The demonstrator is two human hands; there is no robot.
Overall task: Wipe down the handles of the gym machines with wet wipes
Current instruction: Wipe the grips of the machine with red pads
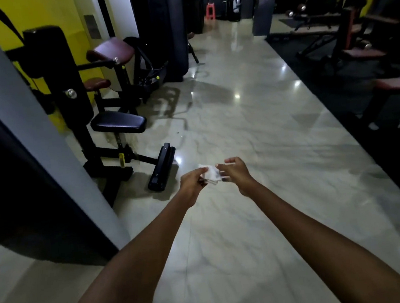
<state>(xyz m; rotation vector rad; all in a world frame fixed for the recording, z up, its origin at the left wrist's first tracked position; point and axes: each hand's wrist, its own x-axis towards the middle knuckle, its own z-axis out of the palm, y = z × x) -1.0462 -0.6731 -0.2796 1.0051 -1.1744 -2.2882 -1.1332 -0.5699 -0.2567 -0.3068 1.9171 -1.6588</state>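
Wipe pinched in left hand, right hand fingers curled at its edge, grip unclear; best unfold fully before reaching any handle

Two bare forearms enter from the bottom edge of the frame and run up toward its centre, narrowing to the wrists. No sleeve covers either one (both are uncovered from the lower edge onward). The left hand and the right hand are bare too, with no glove, and the wrists are plain. The fingertips are slightly blurred.
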